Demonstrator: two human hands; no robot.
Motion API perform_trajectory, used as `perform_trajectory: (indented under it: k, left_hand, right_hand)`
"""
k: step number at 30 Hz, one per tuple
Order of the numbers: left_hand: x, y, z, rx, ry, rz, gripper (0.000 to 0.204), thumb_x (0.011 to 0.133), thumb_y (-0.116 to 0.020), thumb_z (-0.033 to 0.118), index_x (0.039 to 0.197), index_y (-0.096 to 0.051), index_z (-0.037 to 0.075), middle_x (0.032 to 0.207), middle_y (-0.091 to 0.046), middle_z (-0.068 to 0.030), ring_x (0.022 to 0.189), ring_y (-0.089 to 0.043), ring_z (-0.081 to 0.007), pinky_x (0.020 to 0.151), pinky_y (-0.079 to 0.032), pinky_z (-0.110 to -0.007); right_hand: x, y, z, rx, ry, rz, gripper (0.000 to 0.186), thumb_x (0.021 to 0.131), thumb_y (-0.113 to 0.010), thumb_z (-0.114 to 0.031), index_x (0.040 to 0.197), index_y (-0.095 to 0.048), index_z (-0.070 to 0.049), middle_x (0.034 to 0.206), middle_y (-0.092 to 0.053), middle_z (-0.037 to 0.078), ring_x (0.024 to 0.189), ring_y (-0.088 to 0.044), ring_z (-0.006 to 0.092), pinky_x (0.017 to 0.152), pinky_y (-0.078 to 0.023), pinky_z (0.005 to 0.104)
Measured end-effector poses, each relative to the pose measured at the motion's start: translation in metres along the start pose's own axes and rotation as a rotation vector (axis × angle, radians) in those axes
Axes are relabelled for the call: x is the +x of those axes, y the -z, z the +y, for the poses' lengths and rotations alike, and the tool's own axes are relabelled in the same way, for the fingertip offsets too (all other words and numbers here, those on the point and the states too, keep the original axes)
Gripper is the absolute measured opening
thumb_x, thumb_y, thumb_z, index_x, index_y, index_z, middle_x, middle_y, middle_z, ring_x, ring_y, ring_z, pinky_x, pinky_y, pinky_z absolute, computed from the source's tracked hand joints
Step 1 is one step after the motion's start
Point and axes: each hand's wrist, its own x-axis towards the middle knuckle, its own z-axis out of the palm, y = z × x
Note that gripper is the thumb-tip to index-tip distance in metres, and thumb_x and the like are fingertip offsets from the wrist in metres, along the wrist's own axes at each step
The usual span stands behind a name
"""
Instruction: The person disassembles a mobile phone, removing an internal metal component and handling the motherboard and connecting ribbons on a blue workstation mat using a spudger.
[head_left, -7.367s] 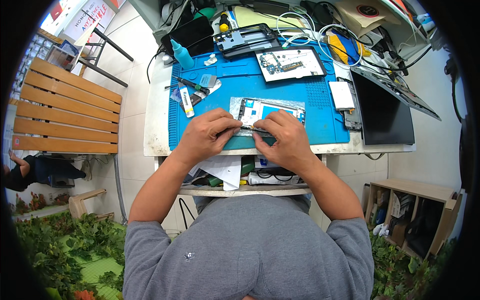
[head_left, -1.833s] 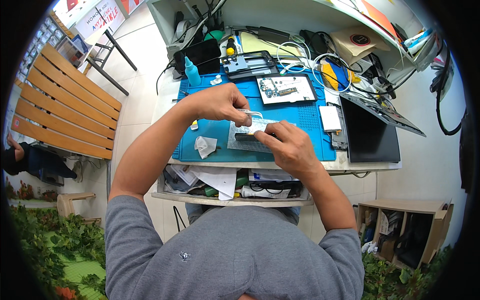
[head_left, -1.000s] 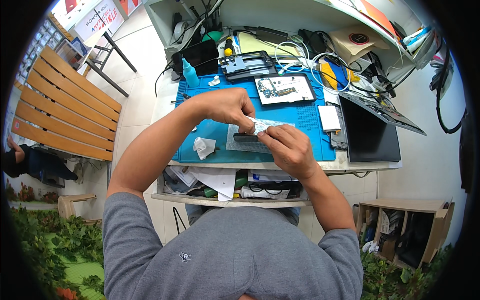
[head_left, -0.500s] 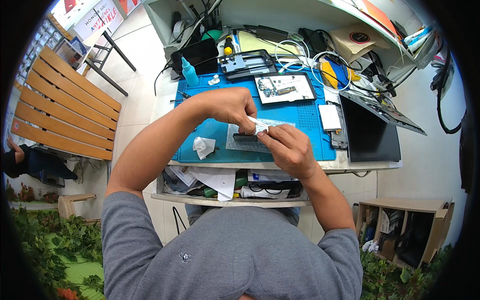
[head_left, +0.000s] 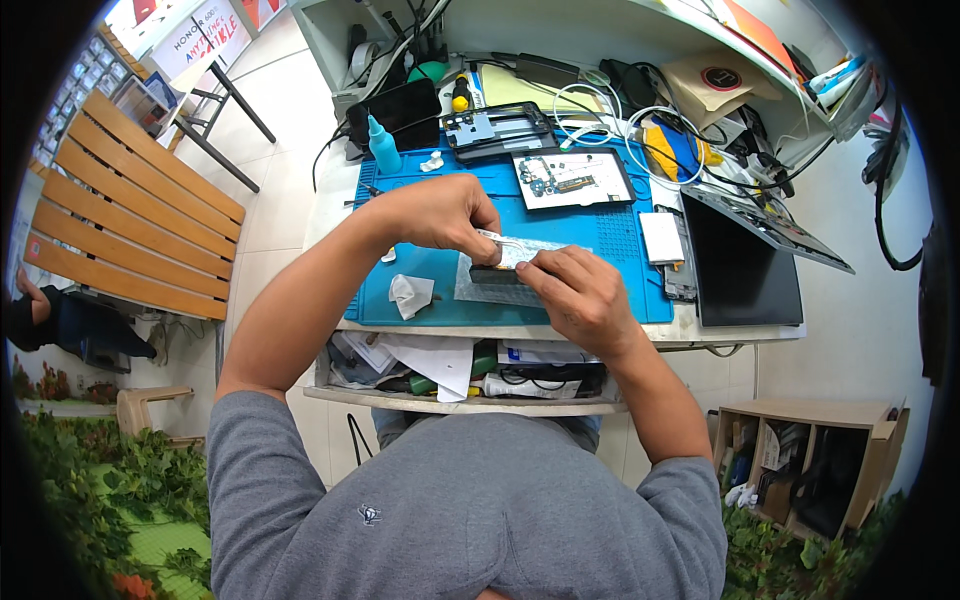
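On a blue repair mat (head_left: 440, 215) lies a sheet of bubble wrap (head_left: 545, 296). Above it is a small dark, flat device part (head_left: 492, 275), its kind unclear. My right hand (head_left: 585, 300) is closed, thumb and forefinger pinching its right end. My left hand (head_left: 452, 215) is bent in from the upper left, fingers closed on a thin white strip (head_left: 515, 243) along the far side of the dark part. The fingers partly cover both pieces. A crumpled white tissue (head_left: 410, 296) lies left of the bubble wrap.
Behind my hands sit a tray with a circuit board (head_left: 572, 180) and an opened black frame (head_left: 497, 130). A blue squeeze bottle (head_left: 383, 148) stands far left. White cables (head_left: 632, 125), a white block (head_left: 659, 236) and a dark screen panel (head_left: 745, 265) crowd the right. An open drawer (head_left: 470, 405) juts out below.
My left hand has shifted slightly left, and more of the white strip shows between the hands. A small white bit now shows below my left wrist. My right hand keeps its pinch.
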Motion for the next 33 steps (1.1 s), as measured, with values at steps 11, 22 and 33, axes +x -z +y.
perform_trajectory:
  k: [11,22,33]
  left_hand:
    - [-0.001,-0.005,0.007,0.051,-0.025,0.042,0.028,0.084,-0.088,0.026,0.094,-0.089,0.000,0.069,-0.072,-0.0016,0.065,-0.058,-0.0112,0.059,-0.044,-0.034]
    - [0.001,-0.001,0.000,0.104,-0.035,-0.002,0.030,0.086,-0.090,0.029,0.097,-0.090,0.000,0.072,-0.075,-0.0026,0.066,-0.062,-0.0123,0.061,-0.045,-0.034]
    - [-0.001,-0.009,-0.002,0.004,-0.023,0.056,0.033,0.082,-0.088,0.031,0.096,-0.091,0.001,0.070,-0.071,-0.0032,0.065,-0.058,-0.0141,0.059,-0.044,-0.036]
  right_hand:
    - [0.006,0.005,-0.002,-0.036,-0.012,-0.128,0.043,0.089,-0.077,0.001,0.131,-0.081,-0.009,0.107,-0.076,0.007,0.091,-0.074,0.0253,0.075,-0.059,0.0405]
    - [0.006,0.005,-0.001,-0.023,-0.018,-0.128,0.045,0.088,-0.076,0.002,0.131,-0.082,-0.009,0.105,-0.076,0.009,0.091,-0.074,0.0266,0.075,-0.061,0.0408]
    - [0.005,0.005,-0.002,-0.019,-0.030,-0.123,0.044,0.087,-0.077,0.003,0.129,-0.083,-0.009,0.107,-0.077,0.010,0.093,-0.076,0.0268,0.077,-0.063,0.0405]
